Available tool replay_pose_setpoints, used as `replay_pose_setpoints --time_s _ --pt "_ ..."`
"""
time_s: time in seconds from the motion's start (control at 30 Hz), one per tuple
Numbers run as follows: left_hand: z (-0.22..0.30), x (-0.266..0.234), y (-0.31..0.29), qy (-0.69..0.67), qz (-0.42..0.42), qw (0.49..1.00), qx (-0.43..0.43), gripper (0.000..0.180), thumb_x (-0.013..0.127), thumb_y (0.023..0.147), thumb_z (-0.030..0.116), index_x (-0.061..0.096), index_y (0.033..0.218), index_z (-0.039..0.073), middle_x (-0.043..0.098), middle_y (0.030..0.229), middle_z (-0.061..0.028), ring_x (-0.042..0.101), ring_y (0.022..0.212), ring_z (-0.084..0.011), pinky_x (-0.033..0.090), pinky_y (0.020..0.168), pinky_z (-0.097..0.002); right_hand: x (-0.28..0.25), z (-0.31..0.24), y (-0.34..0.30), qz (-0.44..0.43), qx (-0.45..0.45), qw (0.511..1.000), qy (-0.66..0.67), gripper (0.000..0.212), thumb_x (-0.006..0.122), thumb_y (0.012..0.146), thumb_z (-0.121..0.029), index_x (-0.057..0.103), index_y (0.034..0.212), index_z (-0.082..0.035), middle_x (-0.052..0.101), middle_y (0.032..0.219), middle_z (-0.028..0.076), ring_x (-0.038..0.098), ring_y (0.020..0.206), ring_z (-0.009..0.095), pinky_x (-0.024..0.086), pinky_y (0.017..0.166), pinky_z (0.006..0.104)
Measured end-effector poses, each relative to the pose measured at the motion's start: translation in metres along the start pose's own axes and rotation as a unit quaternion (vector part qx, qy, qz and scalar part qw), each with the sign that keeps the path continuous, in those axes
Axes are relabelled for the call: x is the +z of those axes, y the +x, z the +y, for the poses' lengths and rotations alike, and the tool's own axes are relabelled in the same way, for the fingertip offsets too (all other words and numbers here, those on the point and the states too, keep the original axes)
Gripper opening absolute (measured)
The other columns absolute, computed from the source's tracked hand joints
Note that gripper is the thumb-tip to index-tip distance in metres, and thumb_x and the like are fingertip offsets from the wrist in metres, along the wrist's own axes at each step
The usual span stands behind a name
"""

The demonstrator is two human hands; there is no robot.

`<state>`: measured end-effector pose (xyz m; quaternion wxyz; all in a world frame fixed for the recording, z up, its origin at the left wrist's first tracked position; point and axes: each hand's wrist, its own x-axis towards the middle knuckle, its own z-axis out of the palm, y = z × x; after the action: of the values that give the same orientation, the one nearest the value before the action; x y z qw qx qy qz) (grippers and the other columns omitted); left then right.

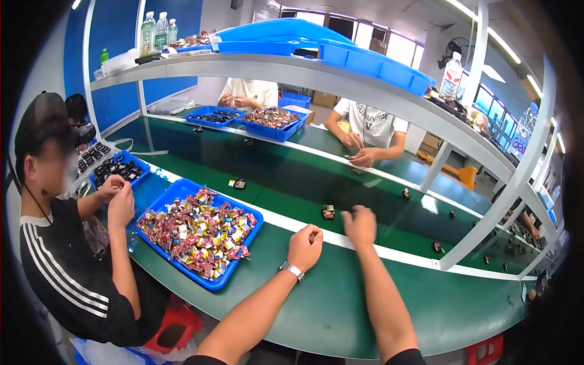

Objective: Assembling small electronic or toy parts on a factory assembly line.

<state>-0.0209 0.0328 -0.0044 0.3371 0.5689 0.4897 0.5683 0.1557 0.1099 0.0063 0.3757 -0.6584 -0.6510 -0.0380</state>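
Observation:
My left hand (305, 249), with a metal-banded watch (291, 270) at its wrist, is closed over the near edge of the green bench. Something small and dark may show between its fingers, too small to name. My right hand (360, 227) reaches over the white strip by the conveyor belt, fingers stretched out and apart, with nothing visible in it. Just left of its fingertips a small part with red, yellow and black pieces (328, 212) lies on the belt. To the left of my hands stands a blue tray (258, 230) heaped with red-wired, yellow and white small parts (198, 234).
Similar parts (238, 184) are spread along the green belt (280, 193). A co-worker (67, 243) sits at my left beside a tray of black parts (125, 170); two people (368, 125) work across the belt. A white shelf frame (286, 64) with blue trays and bottles spans above.

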Motion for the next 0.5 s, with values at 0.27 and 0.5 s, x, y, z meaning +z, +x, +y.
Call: replay_pose_setpoints --time_s 0.27,0.5 --pt "-0.014 0.002 0.003 -0.036 0.006 0.999 0.008 0.015 0.060 0.089 0.014 0.063 0.087 -0.001 0.066 0.073 -0.0057 0.060 0.064 -0.0105 0.050 0.062 -0.0267 0.036 -0.019 -0.011 0.012 0.062 0.998 0.017 0.058 0.083 0.067 -0.027 0.055 0.109 0.002 0.065 0.095 0.018 0.064 0.091 0.032 0.051 0.081 0.0411" --pt "-0.008 -0.014 0.004 -0.085 -0.143 0.982 -0.087 0.029 0.049 0.099 0.025 0.062 0.106 0.000 0.068 0.087 -0.0065 0.057 0.064 -0.0088 0.049 0.059 -0.0241 -0.076 -0.009 -0.076 -0.164 -0.061 0.951 0.256 0.059 0.079 0.070 -0.012 0.053 0.123 -0.007 0.065 0.111 0.007 0.058 0.104 0.023 0.047 0.089 0.0359"
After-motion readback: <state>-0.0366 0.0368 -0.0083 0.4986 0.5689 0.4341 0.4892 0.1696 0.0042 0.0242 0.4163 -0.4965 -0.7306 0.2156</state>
